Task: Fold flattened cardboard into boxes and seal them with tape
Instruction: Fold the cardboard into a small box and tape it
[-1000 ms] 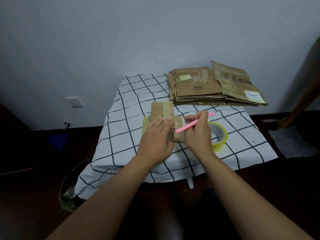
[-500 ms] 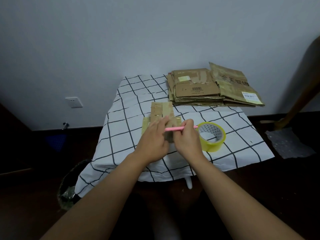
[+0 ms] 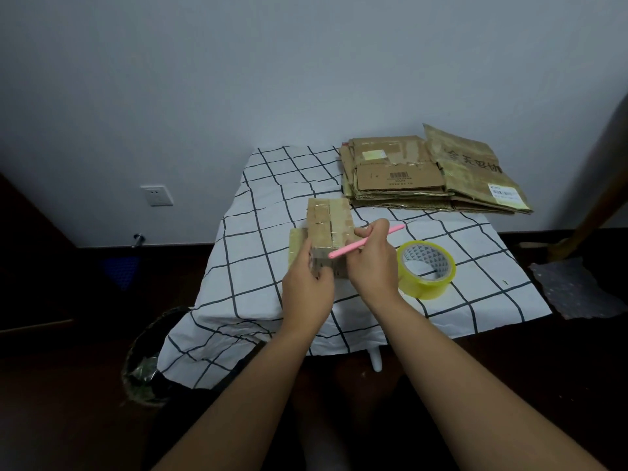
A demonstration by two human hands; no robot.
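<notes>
A small taped cardboard box point(image 3: 328, 222) stands on the checked tablecloth point(image 3: 258, 253), with a flap sticking out at its left. My left hand point(image 3: 306, 283) grips the box's near left corner, fingers curled round it. My right hand point(image 3: 372, 263) holds a pink cutter point(image 3: 365, 242) slantwise across the box's near right side, its tip pointing away to the right. A roll of yellow tape point(image 3: 426, 268) lies flat on the cloth just right of my right hand.
A stack of flattened cardboard point(image 3: 431, 175) lies at the table's far right corner. A dark bin point(image 3: 146, 362) sits on the floor at the left. Crumpled plastic wrap point(image 3: 574, 290) lies on the floor at the right. A wall socket point(image 3: 156, 195) is at the left.
The box has been tipped up and turned under my hands. My left hand slid from its top to the near left corner. The cutter swung from level to slanted.
</notes>
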